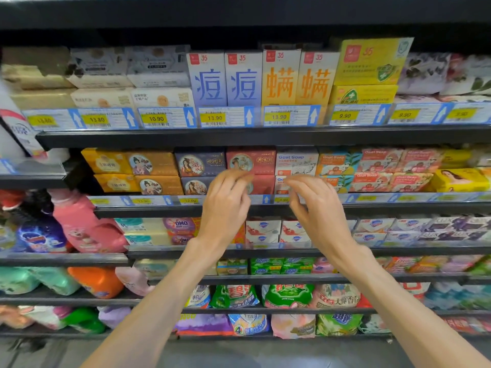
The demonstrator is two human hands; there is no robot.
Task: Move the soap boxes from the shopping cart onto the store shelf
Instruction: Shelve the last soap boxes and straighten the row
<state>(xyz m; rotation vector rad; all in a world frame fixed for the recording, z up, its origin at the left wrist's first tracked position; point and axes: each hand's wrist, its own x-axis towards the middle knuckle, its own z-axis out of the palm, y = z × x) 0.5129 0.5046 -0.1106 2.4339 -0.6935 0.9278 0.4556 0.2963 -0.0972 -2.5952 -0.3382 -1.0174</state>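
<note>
Both my hands are raised in front of the second shelf [164,209] of soap boxes. My left hand [225,205] hovers before the stacked red soap boxes [261,162], its fingers loosely curled and holding nothing. My right hand [316,208] is level with it, in front of the white Goat Soap boxes [296,160], fingers also relaxed and empty. Dark blue soap boxes [199,163] sit just left of the red ones. Whether a fingertip touches a box cannot be told. The shopping cart is out of view.
Above, a shelf [239,136] carries tall blue and orange boxes [261,78] behind price tags. Left of my arms stand pink and purple detergent bottles [79,224]. Lower shelves hold more soap packs and detergent bags [287,296]. The grey floor shows at the bottom.
</note>
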